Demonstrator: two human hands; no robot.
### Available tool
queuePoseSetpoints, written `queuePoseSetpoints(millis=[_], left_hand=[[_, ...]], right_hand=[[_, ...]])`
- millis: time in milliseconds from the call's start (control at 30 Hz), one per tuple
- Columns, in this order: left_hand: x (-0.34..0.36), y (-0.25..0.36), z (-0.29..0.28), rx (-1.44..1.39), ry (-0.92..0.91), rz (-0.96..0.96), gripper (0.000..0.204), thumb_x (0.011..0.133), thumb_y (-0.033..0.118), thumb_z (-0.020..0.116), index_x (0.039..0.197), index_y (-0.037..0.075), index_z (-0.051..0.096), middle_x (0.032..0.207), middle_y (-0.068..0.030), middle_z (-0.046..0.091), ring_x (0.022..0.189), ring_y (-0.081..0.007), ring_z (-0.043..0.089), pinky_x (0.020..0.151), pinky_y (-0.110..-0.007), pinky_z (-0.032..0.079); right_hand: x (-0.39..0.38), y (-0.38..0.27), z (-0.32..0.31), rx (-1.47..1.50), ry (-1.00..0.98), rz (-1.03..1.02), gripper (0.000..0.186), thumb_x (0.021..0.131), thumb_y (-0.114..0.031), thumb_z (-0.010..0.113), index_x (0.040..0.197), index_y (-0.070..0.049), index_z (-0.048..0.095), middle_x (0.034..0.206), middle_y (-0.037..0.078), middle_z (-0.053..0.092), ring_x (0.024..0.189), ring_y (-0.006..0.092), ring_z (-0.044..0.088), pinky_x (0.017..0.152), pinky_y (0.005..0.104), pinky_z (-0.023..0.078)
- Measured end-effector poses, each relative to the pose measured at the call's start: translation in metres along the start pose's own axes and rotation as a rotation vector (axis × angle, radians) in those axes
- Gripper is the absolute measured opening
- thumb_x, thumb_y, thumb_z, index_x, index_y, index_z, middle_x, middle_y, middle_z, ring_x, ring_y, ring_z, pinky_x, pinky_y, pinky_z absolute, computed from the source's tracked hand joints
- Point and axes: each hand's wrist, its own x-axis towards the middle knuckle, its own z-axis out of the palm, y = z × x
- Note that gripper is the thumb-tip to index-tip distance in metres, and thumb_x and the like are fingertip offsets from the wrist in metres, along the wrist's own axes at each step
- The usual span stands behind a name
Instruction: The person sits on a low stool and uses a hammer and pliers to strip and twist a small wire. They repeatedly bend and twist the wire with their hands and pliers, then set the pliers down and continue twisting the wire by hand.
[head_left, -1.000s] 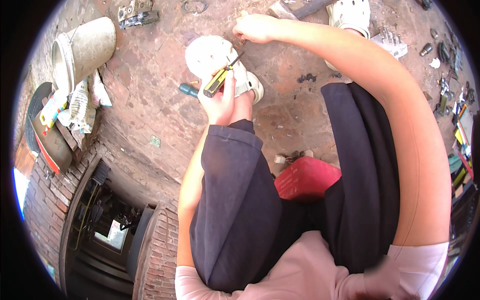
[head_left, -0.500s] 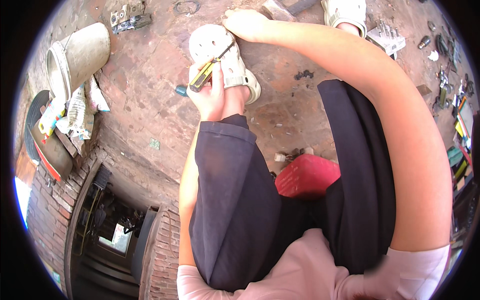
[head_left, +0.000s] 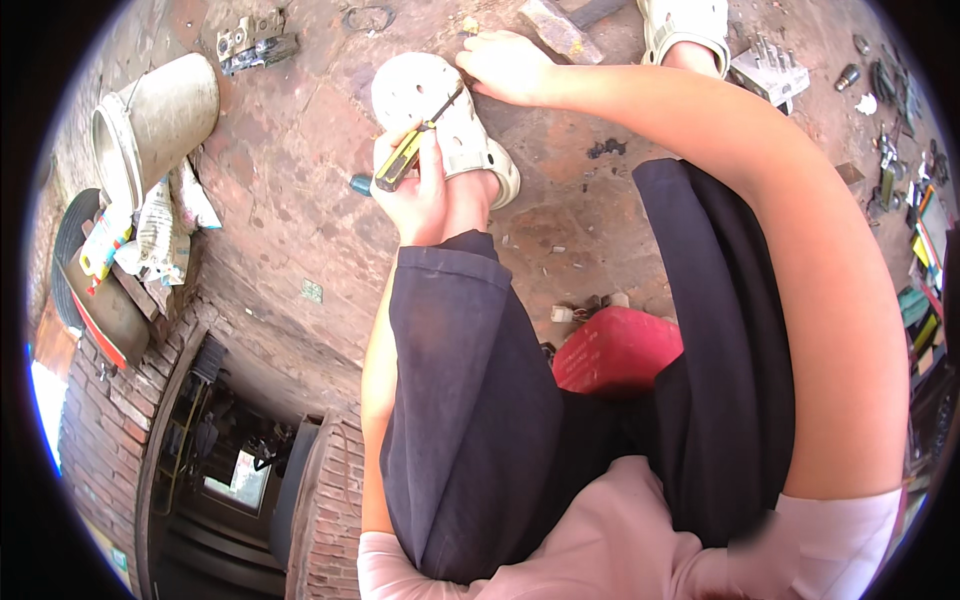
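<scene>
My left hand (head_left: pixel 412 206) is closed around the yellow-and-black handle of a screwdriver (head_left: pixel 400 160), out in front of my left shin, shaft angled forward and to the right over my left clog (head_left: pixel 410 82). Can't tell if the tip touches the clog or hangs just above it. My right hand (head_left: pixel 507 68) is low, just beyond the clog on its right side, fingers drawn together and pointing left; whether anything is pinched in them, can't tell. Main risk, I'd judge: the shaft points roughly toward my right fingers with my foot underneath, so a slip or sudden push of the left hand could jab either one. The clog has holes, so the thin shaft could poke through or snag. A loose hold on the handle could drop the tool onto my foot. On the right, a hammer (head_left: pixel 562 30) lies near my right hand; a careless sweep could knock knuckles on its head. A small yellowish piece (head_left: pixel 470 24) sits on the floor (head_left: pixel 565 190) just past my right fingers and could get flicked away by a brush. A teal handle (head_left: pixel 361 184) lies left of my left hand; swinging wide could bump it and send it rolling.
</scene>
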Motion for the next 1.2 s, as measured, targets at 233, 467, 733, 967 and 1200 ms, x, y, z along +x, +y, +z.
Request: queuePoseSetpoints(millis=[233,467,733,967,1200], left_hand=[[0.000,0.000,-0.003,-0.041,0.028,-0.132,0.020,0.090,0.004,0.068,0.109,0.000,0.061,0.096,-0.0054,0.066,0.083,-0.0071,0.060,0.070,-0.022,0.048],[0.014,0.004,0.003,-0.047,-0.035,-0.149,0.021,0.090,0.003,0.067,0.109,-0.002,0.062,0.099,-0.0081,0.067,0.091,-0.0109,0.063,0.081,-0.025,0.050],[0.020,0.015,0.012,0.131,-0.212,-0.077,0.023,0.087,0.002,0.069,0.109,-0.001,0.065,0.097,-0.0104,0.070,0.089,-0.0138,0.065,0.082,-0.027,0.051],[0.016,0.021,0.013,0.273,-0.285,0.055,0.022,0.086,0.003,0.069,0.107,0.003,0.067,0.092,-0.0069,0.069,0.083,-0.0098,0.064,0.077,-0.024,0.050],[0.021,0.022,0.014,0.303,-0.267,0.020,0.021,0.086,0.004,0.069,0.107,0.003,0.067,0.093,-0.0069,0.069,0.085,-0.0105,0.064,0.078,-0.025,0.050]], right_hand=[[0.003,0.006,0.001,-0.014,0.014,0.018,0.015,0.085,-0.017,0.057,0.092,-0.008,0.067,0.102,0.014,0.066,0.103,0.0302,0.063,0.090,0.0412,0.049],[0.003,0.005,-0.001,-0.024,-0.021,0.037,0.019,0.088,-0.018,0.052,0.093,-0.010,0.068,0.102,0.013,0.067,0.102,0.0290,0.063,0.091,0.0401,0.049],[0.006,0.004,-0.003,-0.055,-0.051,0.027,0.023,0.089,-0.019,0.050,0.097,-0.010,0.069,0.105,0.013,0.067,0.104,0.0284,0.064,0.091,0.0397,0.049],[0.009,0.005,-0.003,-0.043,-0.099,0.047,0.023,0.087,-0.016,0.052,0.096,-0.006,0.070,0.106,0.016,0.068,0.103,0.0315,0.064,0.089,0.0413,0.052],[0.011,0.006,-0.004,-0.004,-0.086,0.031,0.023,0.086,-0.016,0.053,0.095,-0.005,0.071,0.105,0.016,0.068,0.101,0.0320,0.066,0.086,0.0411,0.053]])
